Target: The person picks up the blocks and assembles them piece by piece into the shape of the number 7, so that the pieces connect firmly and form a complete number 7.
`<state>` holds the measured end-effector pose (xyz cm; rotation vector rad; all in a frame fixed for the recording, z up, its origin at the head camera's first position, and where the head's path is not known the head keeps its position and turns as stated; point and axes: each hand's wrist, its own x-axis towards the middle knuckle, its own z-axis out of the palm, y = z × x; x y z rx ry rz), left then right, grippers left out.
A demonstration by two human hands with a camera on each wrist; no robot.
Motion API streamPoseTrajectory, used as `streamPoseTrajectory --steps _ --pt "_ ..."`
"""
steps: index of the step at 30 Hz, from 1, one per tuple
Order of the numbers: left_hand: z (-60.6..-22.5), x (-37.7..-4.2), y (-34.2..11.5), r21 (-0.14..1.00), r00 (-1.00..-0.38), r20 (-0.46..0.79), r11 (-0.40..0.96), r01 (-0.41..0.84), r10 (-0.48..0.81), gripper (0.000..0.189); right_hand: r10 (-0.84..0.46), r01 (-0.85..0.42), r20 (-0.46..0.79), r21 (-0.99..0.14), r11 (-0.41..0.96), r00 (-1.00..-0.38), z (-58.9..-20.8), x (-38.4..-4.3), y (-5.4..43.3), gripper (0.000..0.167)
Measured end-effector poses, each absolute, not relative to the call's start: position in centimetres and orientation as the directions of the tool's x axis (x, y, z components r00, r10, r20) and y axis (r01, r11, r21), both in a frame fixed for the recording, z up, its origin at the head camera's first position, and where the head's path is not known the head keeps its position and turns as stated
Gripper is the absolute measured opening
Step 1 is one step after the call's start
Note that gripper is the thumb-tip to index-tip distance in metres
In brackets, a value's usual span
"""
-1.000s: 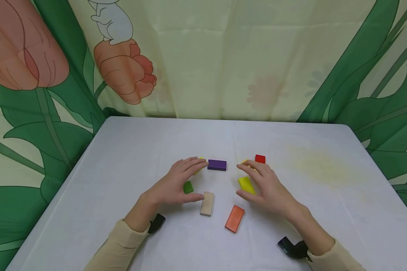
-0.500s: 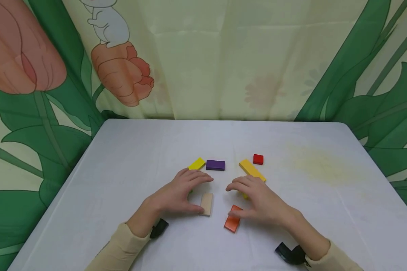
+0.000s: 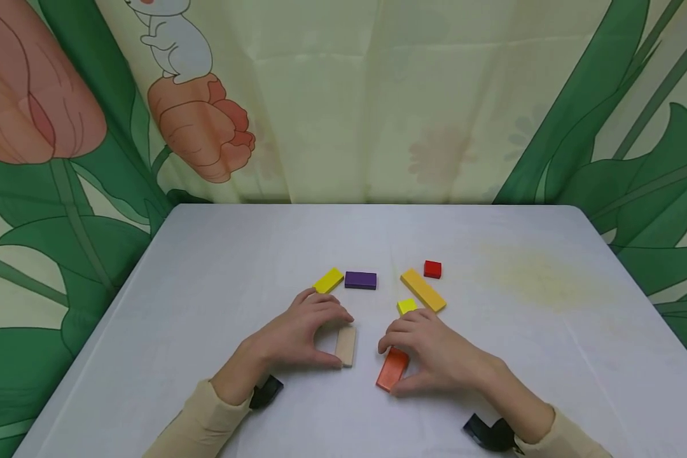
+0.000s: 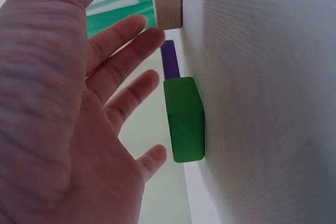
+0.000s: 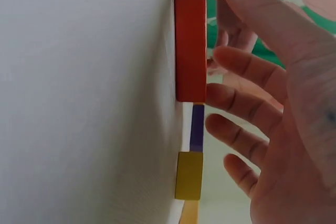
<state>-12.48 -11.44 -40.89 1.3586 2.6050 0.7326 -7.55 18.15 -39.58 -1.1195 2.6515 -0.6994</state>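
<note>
My left hand is spread beside a beige wooden block, its thumb by the block's near end. In the left wrist view its fingers are loosely extended, and a green block stands near them; the hand hides that block from the head view. Over an orange block arches my right hand, with the thumb near one end and fingertips near the other. The right wrist view has the fingers gently bent along the orange block's upper side; contact is unclear.
Farther back on the white-covered table lie a yellow block, a purple block, a long amber block and a red block. A small yellow block sits just beyond my right hand. A printed curtain hangs behind.
My right hand has come nearer to me, from the yellow blocks to the orange one. My left hand has shifted slightly nearer, bringing its fingers round the beige block. The blocks stay put.
</note>
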Motion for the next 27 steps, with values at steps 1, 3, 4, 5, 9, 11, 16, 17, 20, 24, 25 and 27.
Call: streamPoseTrajectory --steps 1,3,4,5,9,11,16,17,20,24,25,27 --pt "-40.92 -12.44 -11.46 0.46 -0.593 0.116 0.486 0.743 0.796 0.059 -0.715 -0.632 0.015 -0.48 0.609 -0.699 -39.61 -7.52 18.08 0.042" --pt "-41.0 -12.39 -11.5 0.451 -0.594 0.108 0.493 0.744 0.797 0.057 -0.717 -0.64 0.016 -0.464 0.612 -0.697 -39.66 -7.46 17.95 0.043" --pt "-41.03 -12.39 -11.51 0.447 -0.593 0.105 0.494 0.746 0.799 0.055 -0.718 -0.645 0.019 -0.455 0.614 -0.696 -39.7 -7.43 17.89 0.044" --pt "-41.05 -12.39 -11.51 0.443 -0.591 0.104 0.495 0.747 0.8 0.054 -0.719 -0.652 0.026 -0.444 0.614 -0.695 -39.73 -7.4 17.84 0.044" --pt "-41.12 -12.45 -11.48 0.441 -0.584 0.111 0.487 0.754 0.804 0.053 -0.718 -0.672 0.054 -0.405 0.62 -0.694 -39.81 -7.29 17.7 0.044" --pt "-41.11 -12.48 -11.46 0.447 -0.583 0.113 0.483 0.753 0.805 0.053 -0.714 -0.674 0.057 -0.389 0.628 -0.698 -39.79 -7.26 17.66 0.044" --pt "-41.15 -12.48 -11.5 0.463 -0.583 0.114 0.476 0.748 0.805 0.053 -0.673 -0.615 -0.009 -0.399 0.68 -0.739 -39.58 -7.3 17.55 0.046" --pt "-41.18 -12.49 -11.52 0.465 -0.583 0.115 0.475 0.747 0.804 0.053 -0.665 -0.601 -0.023 -0.405 0.689 -0.746 -39.54 -7.34 17.56 0.047" --pt "-41.28 -12.51 -11.49 0.471 -0.587 0.113 0.477 0.742 0.802 0.053 -0.649 -0.574 -0.04 -0.428 0.698 -0.76 -39.44 -7.52 17.66 0.044" --pt "-41.28 -12.48 -11.41 0.474 -0.593 0.108 0.482 0.736 0.798 0.053 -0.644 -0.58 -0.005 -0.429 0.693 -0.765 -39.38 -7.84 17.88 0.041" --pt "-41.26 -12.45 -11.4 0.475 -0.593 0.107 0.483 0.735 0.798 0.053 -0.642 -0.583 0.005 -0.423 0.693 -0.767 -39.37 -7.92 17.92 0.04" --pt "-41.23 -12.44 -11.38 0.476 -0.592 0.112 0.48 0.737 0.798 0.053 -0.64 -0.591 0.027 -0.415 0.692 -0.768 -39.41 -8.18 18.0 0.039"
